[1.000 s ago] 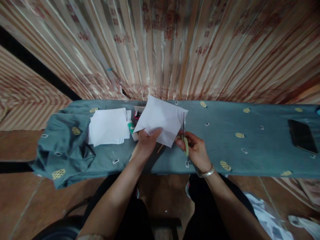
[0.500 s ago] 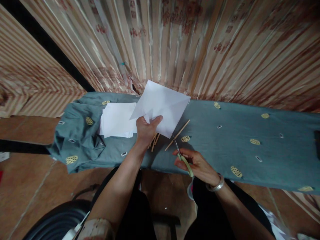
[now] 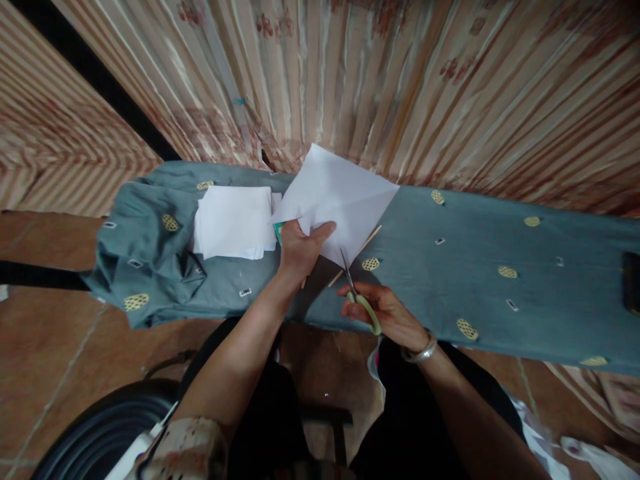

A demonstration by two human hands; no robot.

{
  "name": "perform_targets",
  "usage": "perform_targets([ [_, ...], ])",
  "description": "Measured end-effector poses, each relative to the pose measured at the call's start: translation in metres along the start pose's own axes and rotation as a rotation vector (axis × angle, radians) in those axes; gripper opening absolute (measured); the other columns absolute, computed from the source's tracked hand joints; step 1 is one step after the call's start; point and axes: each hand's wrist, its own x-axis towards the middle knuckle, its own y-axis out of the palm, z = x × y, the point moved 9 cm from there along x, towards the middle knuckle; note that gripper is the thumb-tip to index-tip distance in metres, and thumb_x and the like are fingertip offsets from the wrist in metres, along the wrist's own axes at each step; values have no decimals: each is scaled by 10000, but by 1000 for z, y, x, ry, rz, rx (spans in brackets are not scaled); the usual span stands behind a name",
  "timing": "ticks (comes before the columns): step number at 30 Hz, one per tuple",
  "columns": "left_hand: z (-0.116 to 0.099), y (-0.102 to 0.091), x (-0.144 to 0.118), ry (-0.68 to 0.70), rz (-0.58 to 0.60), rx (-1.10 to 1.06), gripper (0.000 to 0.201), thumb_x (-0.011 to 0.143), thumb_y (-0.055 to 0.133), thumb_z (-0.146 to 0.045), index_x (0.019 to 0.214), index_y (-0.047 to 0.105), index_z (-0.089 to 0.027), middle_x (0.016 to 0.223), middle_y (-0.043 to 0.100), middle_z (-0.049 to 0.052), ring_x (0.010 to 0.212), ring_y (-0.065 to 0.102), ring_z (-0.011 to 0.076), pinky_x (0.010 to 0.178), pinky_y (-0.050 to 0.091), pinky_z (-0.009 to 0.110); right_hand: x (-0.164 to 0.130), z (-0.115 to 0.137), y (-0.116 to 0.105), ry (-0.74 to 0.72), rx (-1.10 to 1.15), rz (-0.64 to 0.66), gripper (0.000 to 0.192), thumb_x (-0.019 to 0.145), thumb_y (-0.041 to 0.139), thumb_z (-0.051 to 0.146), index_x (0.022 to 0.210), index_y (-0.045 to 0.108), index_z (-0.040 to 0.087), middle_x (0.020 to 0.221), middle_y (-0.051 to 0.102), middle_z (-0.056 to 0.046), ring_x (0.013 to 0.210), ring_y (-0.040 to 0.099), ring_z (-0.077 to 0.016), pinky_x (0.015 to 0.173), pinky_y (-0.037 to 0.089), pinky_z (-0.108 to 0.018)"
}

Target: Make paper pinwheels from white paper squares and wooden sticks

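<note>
My left hand point(image 3: 303, 250) grips a white sheet of paper point(image 3: 345, 190) at its near left edge, thumb on top. The sheet is held above the table with one corner pointing toward me. My right hand point(image 3: 377, 310) has its fingers in the green handles of a pair of scissors point(image 3: 364, 308). The metal blades reach the sheet's near corner, one of them lying over the paper. Beneath that corner a thin wooden stick point(image 3: 336, 278) lies on the cloth, partly covered by the sheet.
A stack of white paper point(image 3: 235, 223) lies left of my left hand. Blue-green cloth point(image 3: 425, 287) with yellow pineapples covers the narrow table. A pleated curtain point(image 3: 350, 87) hangs behind it. A dark object point(image 3: 631, 283) sits at the right edge.
The scissors' blades have moved from beside the paper's near corner onto it. The sheet has shifted slightly right, and a green patch now shows by my left hand.
</note>
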Motion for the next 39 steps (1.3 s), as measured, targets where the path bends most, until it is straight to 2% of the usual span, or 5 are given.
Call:
perform_targets([
  [14, -1, 1, -2, -2, 4, 37, 237, 644, 764, -279, 794, 700, -107, 814, 720, 90, 712, 665, 204, 669, 556, 325, 0, -1, -2, 17, -15, -10, 567, 747, 637, 663, 996, 629, 153, 735, 625, -14, 633, 534, -127, 596, 417, -268],
  [27, -2, -1, -2, -13, -19, 35, 231, 622, 770, -283, 776, 701, -125, 827, 722, 90, 760, 667, 218, 680, 557, 324, 1, -8, -1, 62, 109, -40, 530, 678, 735, 603, 959, 642, 164, 656, 562, 26, 586, 510, -107, 545, 394, -246],
  [39, 2, -4, -1, -49, -37, 31, 240, 606, 780, -315, 693, 681, -114, 680, 674, 61, 604, 599, 169, 556, 496, 285, 1, -11, 0, 89, 192, -63, 492, 638, 790, 538, 942, 653, 177, 649, 611, 26, 579, 555, -109, 553, 442, -245],
])
